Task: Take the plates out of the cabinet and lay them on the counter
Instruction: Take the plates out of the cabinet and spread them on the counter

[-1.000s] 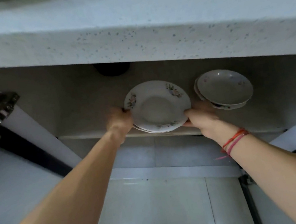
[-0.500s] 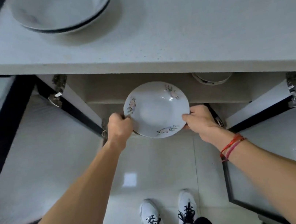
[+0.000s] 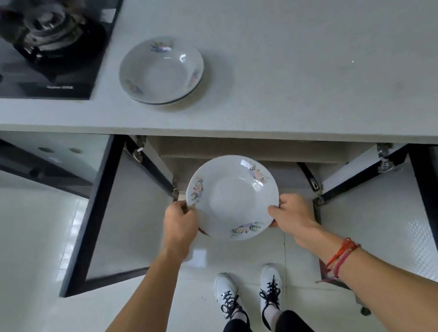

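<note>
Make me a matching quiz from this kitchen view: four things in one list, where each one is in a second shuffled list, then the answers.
Things
1. nearer floral plate
2. farther floral plates
3. gas stove
4. red string bracelet

Places
A. set into the counter at its left end
B. around the wrist of the right hand
C. gripped by the left hand and right hand, in front of the open cabinet
D. resting on the counter, right of the stove

Pairs: 1-C, 2-D, 3-A, 4-B
</note>
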A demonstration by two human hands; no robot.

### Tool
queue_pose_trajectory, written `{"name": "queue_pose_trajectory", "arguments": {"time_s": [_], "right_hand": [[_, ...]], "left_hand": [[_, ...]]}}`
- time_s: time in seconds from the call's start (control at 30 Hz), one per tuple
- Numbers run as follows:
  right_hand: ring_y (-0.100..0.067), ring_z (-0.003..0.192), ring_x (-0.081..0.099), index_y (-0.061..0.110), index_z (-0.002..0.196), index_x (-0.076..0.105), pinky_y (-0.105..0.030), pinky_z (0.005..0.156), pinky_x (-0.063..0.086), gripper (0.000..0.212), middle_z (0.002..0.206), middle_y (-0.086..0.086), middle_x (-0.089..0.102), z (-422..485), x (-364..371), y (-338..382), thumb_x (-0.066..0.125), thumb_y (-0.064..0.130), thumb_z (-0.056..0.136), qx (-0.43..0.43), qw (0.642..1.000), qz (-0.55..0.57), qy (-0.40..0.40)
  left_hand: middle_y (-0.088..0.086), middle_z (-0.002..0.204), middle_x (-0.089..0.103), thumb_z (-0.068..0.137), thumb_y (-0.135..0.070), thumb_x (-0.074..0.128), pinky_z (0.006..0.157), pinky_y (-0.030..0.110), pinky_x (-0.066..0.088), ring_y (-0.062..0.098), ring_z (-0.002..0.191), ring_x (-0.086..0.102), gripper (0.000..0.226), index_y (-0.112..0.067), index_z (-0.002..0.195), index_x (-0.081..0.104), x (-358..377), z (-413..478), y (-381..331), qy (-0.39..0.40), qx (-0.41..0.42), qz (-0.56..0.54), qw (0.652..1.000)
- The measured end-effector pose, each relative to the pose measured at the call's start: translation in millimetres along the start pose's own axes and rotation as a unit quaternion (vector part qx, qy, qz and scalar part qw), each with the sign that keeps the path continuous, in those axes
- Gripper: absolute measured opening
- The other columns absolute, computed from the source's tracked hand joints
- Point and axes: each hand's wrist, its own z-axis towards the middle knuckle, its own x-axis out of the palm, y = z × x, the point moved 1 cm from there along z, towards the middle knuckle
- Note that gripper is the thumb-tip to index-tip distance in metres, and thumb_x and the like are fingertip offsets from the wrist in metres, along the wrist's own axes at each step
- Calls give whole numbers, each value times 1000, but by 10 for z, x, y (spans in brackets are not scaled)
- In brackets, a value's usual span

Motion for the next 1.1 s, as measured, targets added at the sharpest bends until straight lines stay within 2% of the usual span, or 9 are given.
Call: {"name": "queue_pose_trajectory", "arguments": {"time_s": [0.1,0.23,0.37,0.5,0.6,0.77,0.93,1.03,1.1], "right_hand": [[-25,82,74,3,76,66,-47,72,63,16,85,-11,75,-217,-101,126,56,-6,85,-10,1000,13,3],[-25,83,74,3,78,66,-45,73,63,16,86,-10,75,-416,-281,304,56,-6,86,-26,999,22,6],[-23,84,74,-7,91,65,-42,72,63,8,91,-13,75,-467,-521,485,58,-4,88,-54,999,5,0],[-26,83,74,-5,91,67,-45,71,63,10,88,-13,76,-429,-759,683,58,-1,87,-73,997,4,-8],[-25,86,74,-6,95,67,-43,73,63,12,91,-14,76,-373,-921,860,56,-3,89,-75,997,24,-10],[-38,88,72,-4,89,69,-61,74,58,15,87,-18,75,-136,-1157,1090,58,5,84,-98,995,14,-20],[-27,85,75,0,89,71,-49,76,62,15,89,-13,77,98,-1315,1340,56,-1,90,-101,994,39,-33],[-29,86,74,1,88,71,-53,75,61,14,90,-13,77,292,-1368,1437,57,1,89,-103,993,41,-40],[-27,85,74,5,85,71,-53,76,61,16,88,-11,77,426,-1398,1512,56,2,90,-105,993,36,-48]], "left_hand": [[8,78,72,82,-7,45,66,43,59,29,75,68,24,-12,79,68,-139,-213,-166,-4,12,5,1000],[7,80,71,84,-5,46,58,35,55,26,75,68,22,-10,82,67,-207,-433,-409,-14,31,0,999],[14,79,72,82,-12,45,62,49,57,35,73,68,24,-7,80,69,-186,-550,-623,-12,55,-12,998],[22,80,68,81,-18,46,55,46,53,33,62,59,26,-3,75,65,-111,-523,-866,-9,75,-16,997],[22,82,68,75,-22,44,63,59,56,44,74,64,30,-1,79,65,-26,-417,-1057,1,89,-15,996],[19,85,72,74,-23,47,70,60,57,38,76,70,28,-6,80,68,123,-195,-1371,16,89,-20,996],[19,83,71,84,-17,48,75,52,57,32,70,64,24,-1,83,67,262,6,-1739,16,92,-22,995],[11,72,61,76,-22,46,73,62,53,23,66,56,35,7,88,61,353,253,-1845,30,94,-32,995],[9,74,64,72,-23,45,72,64,52,25,65,59,39,7,89,61,408,425,-1899,37,96,-32,994]]}}
